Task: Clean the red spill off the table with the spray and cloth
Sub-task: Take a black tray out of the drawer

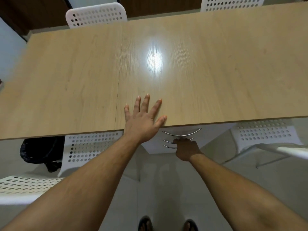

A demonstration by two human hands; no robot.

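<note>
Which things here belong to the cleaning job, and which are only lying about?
For the job:
table
left hand, flat on the table
right hand, gripping a drawer handle

Lying about:
white chairs
black bag

No spill, spray or cloth in view.

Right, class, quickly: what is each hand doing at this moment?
Left hand: open, fingers spread flat on the table.
Right hand: curled round a drawer handle under the table.

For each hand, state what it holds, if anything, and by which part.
The left hand holds nothing; it lies flat on the table. The right hand has its grip on a curved metal drawer handle near its middle.
</note>
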